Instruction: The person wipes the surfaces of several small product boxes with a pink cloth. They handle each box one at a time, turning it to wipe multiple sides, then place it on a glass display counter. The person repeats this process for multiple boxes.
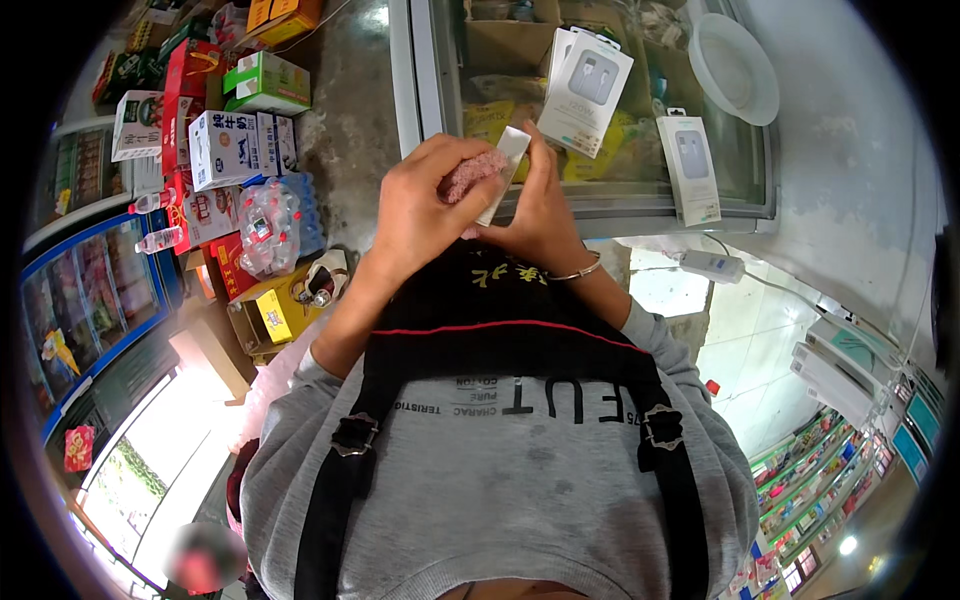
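Observation:
My left hand (427, 202) holds a bunched pink cloth (474, 175) against the side of a slim white box (507, 169). With its fingers on the box's far edge and its thumb below, my right hand (544, 210) grips the same box, which is tilted in front of my apron. Several white charging-cable boxes (589, 94) overlap on the glass top of a chest freezer, just beyond my hands. Another cable box (688, 169) lies alone near the freezer's front edge at the right.
A translucent plastic basin (697, 67) rests at the freezer's right side. Below it is a white power strip (712, 265) with a cable. Milk cartons (225, 150), wrapped bottles (270, 229) and an open yellow cardboard box (281, 315) stand on the left. A person with a blurred head is at the lower left.

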The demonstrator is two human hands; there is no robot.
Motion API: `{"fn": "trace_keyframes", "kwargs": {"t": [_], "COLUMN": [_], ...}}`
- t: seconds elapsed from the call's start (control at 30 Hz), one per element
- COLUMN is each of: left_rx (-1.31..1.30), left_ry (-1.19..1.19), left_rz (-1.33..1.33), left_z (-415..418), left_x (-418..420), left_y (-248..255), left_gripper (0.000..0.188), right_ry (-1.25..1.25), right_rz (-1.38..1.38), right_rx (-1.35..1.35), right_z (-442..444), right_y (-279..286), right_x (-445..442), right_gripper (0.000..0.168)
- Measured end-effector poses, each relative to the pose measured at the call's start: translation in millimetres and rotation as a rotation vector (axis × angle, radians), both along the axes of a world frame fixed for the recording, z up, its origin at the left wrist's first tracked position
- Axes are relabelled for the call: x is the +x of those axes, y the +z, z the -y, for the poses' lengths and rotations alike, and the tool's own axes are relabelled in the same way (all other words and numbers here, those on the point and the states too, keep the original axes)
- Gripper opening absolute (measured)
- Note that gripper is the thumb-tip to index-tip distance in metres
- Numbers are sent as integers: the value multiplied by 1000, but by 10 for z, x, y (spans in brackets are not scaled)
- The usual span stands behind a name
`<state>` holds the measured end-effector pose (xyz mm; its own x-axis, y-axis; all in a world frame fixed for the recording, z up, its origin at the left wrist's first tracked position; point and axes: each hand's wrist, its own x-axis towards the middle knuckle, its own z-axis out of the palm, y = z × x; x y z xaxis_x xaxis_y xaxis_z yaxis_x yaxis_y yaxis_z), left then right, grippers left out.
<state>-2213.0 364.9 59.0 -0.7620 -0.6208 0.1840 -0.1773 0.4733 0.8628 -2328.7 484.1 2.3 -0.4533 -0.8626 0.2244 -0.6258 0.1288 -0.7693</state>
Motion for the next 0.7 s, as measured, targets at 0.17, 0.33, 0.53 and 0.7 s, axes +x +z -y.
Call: {"fn": "trace_keyframes", "kwargs": {"t": [0.17, 0.33, 0.53, 0.7], "left_rx": [-50, -347, -425, -429], "left_ry": [-149, -312, -542, -550], "left_rz": [99, 92, 20, -31], "left_z": [185, 254, 278, 274], "left_x": [-4, -102, -209, -196], "left_y": [159, 289, 284, 277], "left_gripper": [24, 29, 26, 24], "right_ry": [136, 249, 510, 662], "right_rz": [288, 445, 380, 519], "right_rx": [65, 122, 199, 186], "right_z": [-202, -310, -238, -62], "right_y": [-6, 47, 151, 115], "right_x": [-353, -631, -695, -622], "right_gripper": [87, 77, 103, 110]}}
